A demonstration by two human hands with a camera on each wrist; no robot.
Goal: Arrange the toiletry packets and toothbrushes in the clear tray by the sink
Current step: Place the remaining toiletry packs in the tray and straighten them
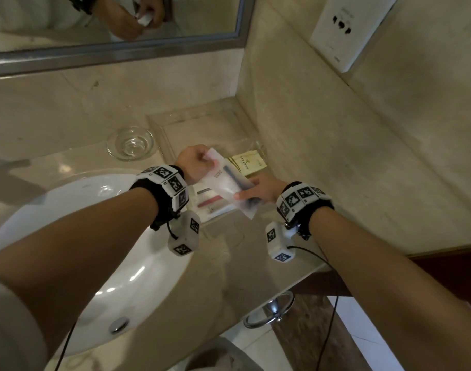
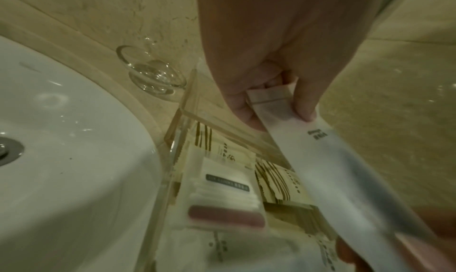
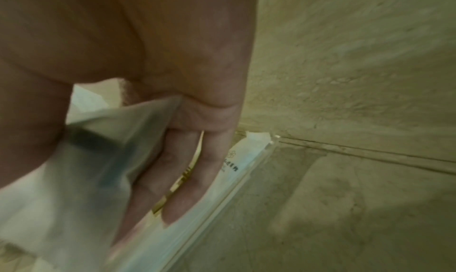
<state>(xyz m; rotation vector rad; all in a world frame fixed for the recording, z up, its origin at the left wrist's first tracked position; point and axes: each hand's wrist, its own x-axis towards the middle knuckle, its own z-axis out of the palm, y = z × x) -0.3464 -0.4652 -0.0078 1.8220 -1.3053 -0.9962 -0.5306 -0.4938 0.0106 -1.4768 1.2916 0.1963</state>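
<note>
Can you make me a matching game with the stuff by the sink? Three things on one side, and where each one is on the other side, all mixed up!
Things:
1. toothbrush packet
2. glass dish
3. beige packet

Places:
A. lying in the clear tray
B. held over the tray by the left hand and right hand
C. on the counter beside the tray, behind the sink

Pairs: 1-B, 2-C, 3-A

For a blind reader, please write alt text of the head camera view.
Both hands, left hand and right hand, hold a frosted toothbrush packet above a clear tray with other packets, on a marble counter between a white sink and the wall.
</note>
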